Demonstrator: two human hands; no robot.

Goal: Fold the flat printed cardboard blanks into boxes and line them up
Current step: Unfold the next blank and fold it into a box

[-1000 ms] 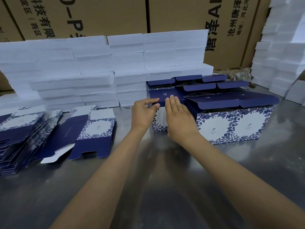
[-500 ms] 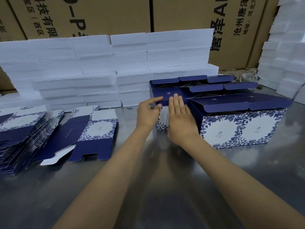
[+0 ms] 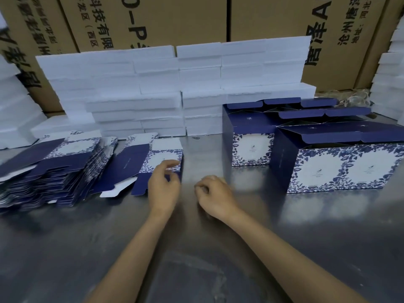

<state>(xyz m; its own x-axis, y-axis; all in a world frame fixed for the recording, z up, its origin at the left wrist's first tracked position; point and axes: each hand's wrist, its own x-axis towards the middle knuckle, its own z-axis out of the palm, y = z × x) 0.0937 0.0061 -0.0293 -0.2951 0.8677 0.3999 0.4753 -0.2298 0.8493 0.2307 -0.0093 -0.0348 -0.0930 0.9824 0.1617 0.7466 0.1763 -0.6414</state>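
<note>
A flat navy and white cardboard blank with a blue leaf print (image 3: 150,169) is seen lying on the grey metal table (image 3: 196,248), left of the middle. The left hand (image 3: 164,189) is placed over the near right corner of this blank, with the fingers bent; because of blur it cannot be told whether the edge is really pinched or only touched. The right hand (image 3: 215,194) is held just above the table, a little right of the left hand, with the fingers loosely curled and nothing held in them. A tall pile of the same flat printed blanks (image 3: 50,171) is found at the far left, just beside the single blank. On the right side the folded navy and white boxes (image 3: 328,149) are set in rows, touching each other, with their dark lid flaps open and standing up. Behind, stacks of white foam blocks (image 3: 175,90) are placed against large brown cartons with black print (image 3: 175,18).
</note>
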